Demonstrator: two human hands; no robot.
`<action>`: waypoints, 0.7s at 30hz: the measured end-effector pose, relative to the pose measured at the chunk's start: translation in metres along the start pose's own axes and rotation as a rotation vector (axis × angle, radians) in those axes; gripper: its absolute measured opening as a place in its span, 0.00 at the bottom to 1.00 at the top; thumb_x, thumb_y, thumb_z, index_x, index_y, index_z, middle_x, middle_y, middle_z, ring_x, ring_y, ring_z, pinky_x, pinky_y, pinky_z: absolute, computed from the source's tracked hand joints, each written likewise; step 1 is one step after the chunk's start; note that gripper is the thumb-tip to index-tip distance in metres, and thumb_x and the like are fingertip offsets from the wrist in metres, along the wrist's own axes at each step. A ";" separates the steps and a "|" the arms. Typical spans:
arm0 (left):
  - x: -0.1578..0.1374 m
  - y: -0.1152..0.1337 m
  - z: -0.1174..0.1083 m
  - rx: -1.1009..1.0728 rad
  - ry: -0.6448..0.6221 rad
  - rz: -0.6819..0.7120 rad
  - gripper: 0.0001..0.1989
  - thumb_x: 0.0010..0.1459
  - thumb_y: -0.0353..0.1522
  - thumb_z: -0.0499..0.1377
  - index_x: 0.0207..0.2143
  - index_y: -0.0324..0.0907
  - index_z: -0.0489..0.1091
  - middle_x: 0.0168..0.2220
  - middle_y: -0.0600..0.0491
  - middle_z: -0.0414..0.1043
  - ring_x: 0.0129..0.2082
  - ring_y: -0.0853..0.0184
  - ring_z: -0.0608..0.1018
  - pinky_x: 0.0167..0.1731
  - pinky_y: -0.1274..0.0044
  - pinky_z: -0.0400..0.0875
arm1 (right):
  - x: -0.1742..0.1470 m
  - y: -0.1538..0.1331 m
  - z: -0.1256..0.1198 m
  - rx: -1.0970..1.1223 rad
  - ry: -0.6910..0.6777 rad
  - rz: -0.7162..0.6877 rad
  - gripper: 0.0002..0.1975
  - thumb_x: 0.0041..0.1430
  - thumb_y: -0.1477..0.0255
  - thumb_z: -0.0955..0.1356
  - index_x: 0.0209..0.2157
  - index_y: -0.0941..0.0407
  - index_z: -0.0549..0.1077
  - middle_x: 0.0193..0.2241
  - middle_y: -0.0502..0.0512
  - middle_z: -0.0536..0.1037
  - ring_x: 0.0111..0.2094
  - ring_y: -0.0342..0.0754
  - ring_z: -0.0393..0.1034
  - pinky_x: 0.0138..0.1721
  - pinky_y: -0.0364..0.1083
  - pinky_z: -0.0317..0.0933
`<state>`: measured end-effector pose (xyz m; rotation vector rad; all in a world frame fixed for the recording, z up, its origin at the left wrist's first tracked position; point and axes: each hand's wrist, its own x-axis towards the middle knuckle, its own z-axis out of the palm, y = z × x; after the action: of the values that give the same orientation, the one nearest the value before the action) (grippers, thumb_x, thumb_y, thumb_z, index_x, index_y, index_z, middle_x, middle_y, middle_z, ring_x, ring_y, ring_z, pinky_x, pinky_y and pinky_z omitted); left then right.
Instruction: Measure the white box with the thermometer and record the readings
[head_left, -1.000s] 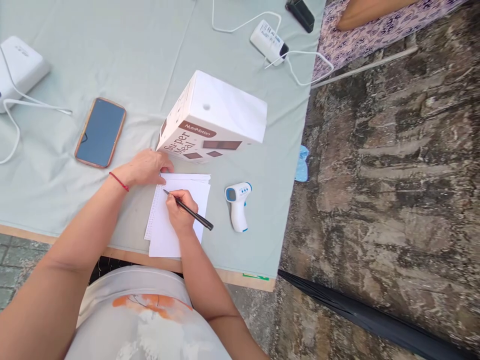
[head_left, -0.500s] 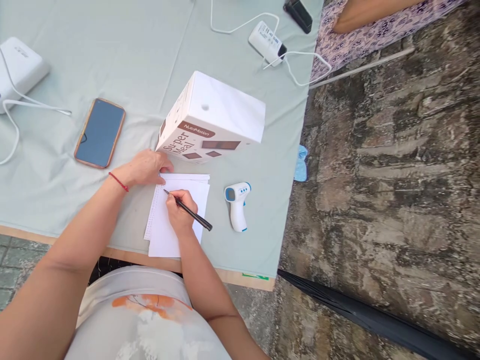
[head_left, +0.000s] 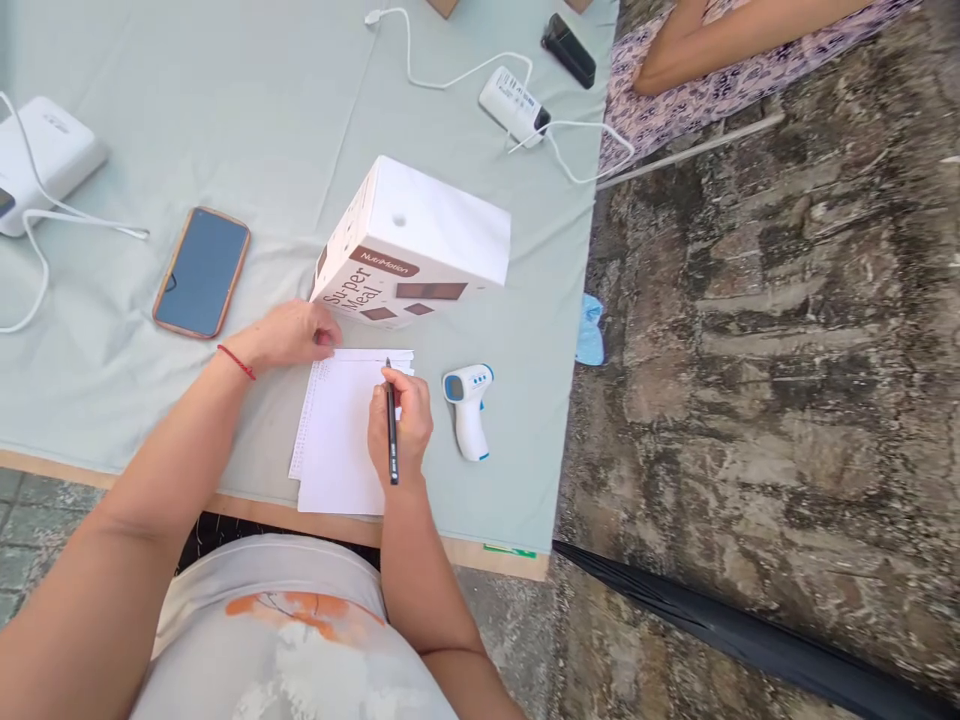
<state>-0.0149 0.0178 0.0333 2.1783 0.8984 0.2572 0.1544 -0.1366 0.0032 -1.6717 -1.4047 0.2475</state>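
Note:
Between the fingers of my right hand is a black pen, its tip pointing away from me near the top right of a white sheet of paper. A second sheet with small marks or holes down its left side shows from beneath. My left hand has curled fingers at the paper's top left corner, pressing on its edge. Just beyond the paper stands a white box with brown print, close to my left fingers. A white and blue infrared thermometer lies right of my right hand.
A phone lies to the left, near a white power bank with a cable. Farther back are a white cylindrical device with a cord and a black object. Another person's arm shows beyond the table's right edge.
My right hand has moved right across the sheet with the pen, from its upper left to its upper right. The pen now points straighter away from me. My left hand stays near the corner.

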 end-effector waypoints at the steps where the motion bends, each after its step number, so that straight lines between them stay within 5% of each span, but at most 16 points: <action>1: -0.002 -0.001 -0.002 -0.085 0.067 -0.001 0.09 0.49 0.31 0.55 0.28 0.40 0.75 0.26 0.55 0.75 0.26 0.70 0.72 0.28 0.77 0.62 | 0.000 0.008 -0.002 -0.056 -0.027 -0.014 0.13 0.64 0.71 0.63 0.46 0.53 0.75 0.39 0.58 0.75 0.39 0.50 0.72 0.42 0.51 0.69; 6: -0.009 -0.011 -0.007 -0.322 0.550 -0.021 0.13 0.55 0.36 0.53 0.20 0.41 0.62 0.19 0.55 0.62 0.24 0.69 0.68 0.26 0.76 0.63 | -0.008 0.042 -0.006 -0.247 -0.151 0.018 0.18 0.64 0.74 0.59 0.50 0.55 0.74 0.35 0.59 0.74 0.39 0.52 0.71 0.44 0.54 0.68; 10: -0.002 -0.029 0.000 -0.319 0.826 -0.021 0.12 0.58 0.43 0.59 0.36 0.43 0.68 0.35 0.51 0.73 0.38 0.62 0.76 0.41 0.70 0.72 | -0.009 0.052 -0.025 -0.289 -0.107 0.097 0.20 0.64 0.70 0.60 0.55 0.55 0.72 0.41 0.60 0.73 0.44 0.53 0.70 0.48 0.54 0.66; 15: 0.012 -0.044 0.013 -0.203 0.544 -0.022 0.44 0.54 0.47 0.64 0.68 0.45 0.50 0.66 0.40 0.60 0.67 0.47 0.62 0.65 0.55 0.55 | 0.002 0.074 -0.068 -0.549 -0.020 0.421 0.31 0.54 0.60 0.68 0.59 0.58 0.68 0.54 0.69 0.68 0.58 0.64 0.60 0.58 0.63 0.56; 18: 0.014 -0.043 0.014 -0.077 0.391 -0.044 0.44 0.58 0.44 0.59 0.71 0.43 0.44 0.69 0.38 0.56 0.70 0.45 0.56 0.67 0.51 0.45 | 0.008 0.087 -0.082 -0.562 -0.114 0.616 0.34 0.52 0.57 0.68 0.57 0.59 0.69 0.52 0.71 0.71 0.56 0.67 0.63 0.56 0.63 0.58; 21: 0.013 -0.038 0.012 -0.053 0.379 -0.067 0.43 0.59 0.44 0.56 0.71 0.41 0.43 0.67 0.38 0.59 0.69 0.46 0.59 0.67 0.51 0.46 | 0.010 0.085 -0.078 -0.369 -0.063 0.654 0.28 0.51 0.56 0.67 0.50 0.58 0.73 0.44 0.65 0.76 0.48 0.61 0.68 0.49 0.56 0.62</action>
<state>-0.0203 0.0374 -0.0034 2.0800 1.1547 0.6688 0.2661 -0.1620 -0.0108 -2.4235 -0.9391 0.4271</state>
